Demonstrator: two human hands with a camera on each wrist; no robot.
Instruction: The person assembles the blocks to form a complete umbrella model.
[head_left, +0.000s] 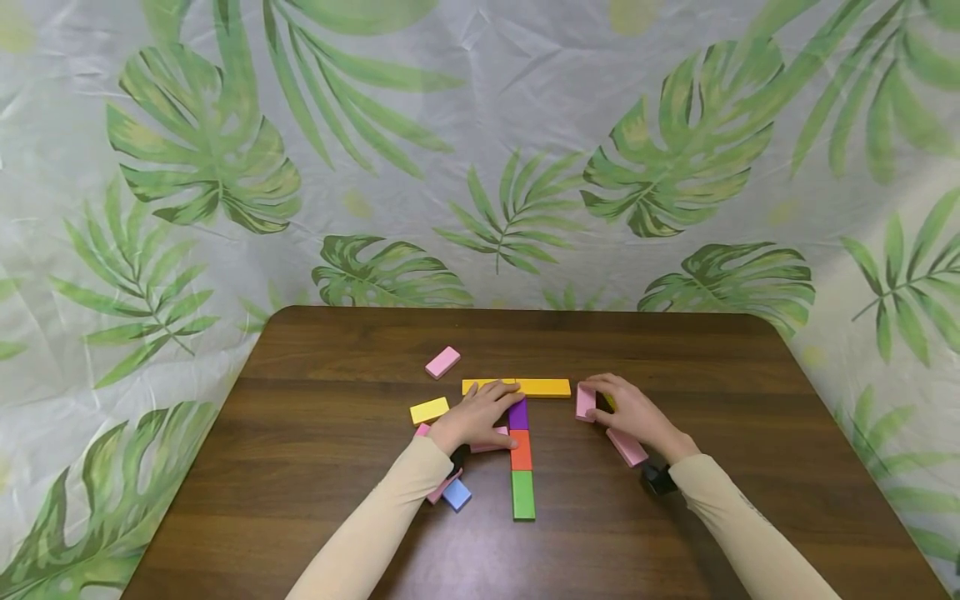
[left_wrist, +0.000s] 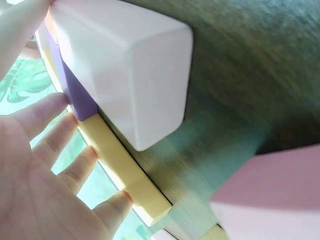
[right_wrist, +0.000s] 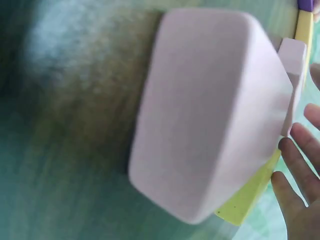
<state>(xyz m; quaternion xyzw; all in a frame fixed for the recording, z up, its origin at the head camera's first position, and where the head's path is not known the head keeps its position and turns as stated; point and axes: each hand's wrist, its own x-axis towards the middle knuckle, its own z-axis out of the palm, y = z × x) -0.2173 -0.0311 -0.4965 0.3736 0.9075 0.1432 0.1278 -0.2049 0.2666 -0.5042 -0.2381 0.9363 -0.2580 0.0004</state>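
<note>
A long yellow bar (head_left: pixel 543 387) lies across the top of a column of purple (head_left: pixel 518 414), orange (head_left: pixel 521 450) and green (head_left: pixel 522 495) blocks. My left hand (head_left: pixel 506 396) rests with straight fingers on the bar's left end and the purple block; a pink block (head_left: pixel 489 442) lies under its palm. In the left wrist view that pink block (left_wrist: pixel 125 65), the purple block (left_wrist: pixel 75 95) and the bar (left_wrist: pixel 125 170) sit beside my fingers (left_wrist: pixel 55 145). My right hand (head_left: pixel 596 400) grips an upright pink block (head_left: pixel 585 402) right of the bar. A second pink block (head_left: pixel 627 446) lies under that wrist.
Loose blocks lie left of the column: pink (head_left: pixel 442 362), yellow (head_left: pixel 429 410), blue (head_left: pixel 457 494) and another pink (head_left: pixel 438 487). The brown table (head_left: pixel 337 517) has rounded far corners. A leaf-print sheet (head_left: pixel 480 167) hangs behind and around it.
</note>
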